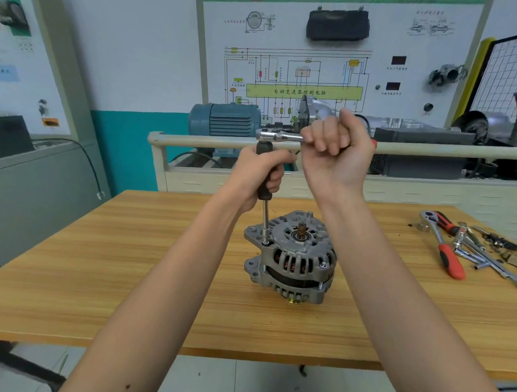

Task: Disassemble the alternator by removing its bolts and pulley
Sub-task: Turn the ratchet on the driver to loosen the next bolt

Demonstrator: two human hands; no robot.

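Observation:
A grey alternator [293,255] stands on the wooden table [131,264], pulley side down, its brass-coloured pulley [294,299] just showing underneath. A long socket driver [265,222] stands upright on a bolt at the alternator's upper left rim. My left hand [261,175] is wrapped around the driver's black handle. A chrome ratchet [278,135] sits across the handle's top, and my right hand [338,148] is closed on the ratchet's handle, which the fist mostly hides.
At the table's right edge lie a red-handled ratchet [446,246], extension bars and several sockets [483,256]. Behind the table runs a beige rail [429,149] with a blue motor [224,120] and a wiring-diagram board [300,65] beyond it.

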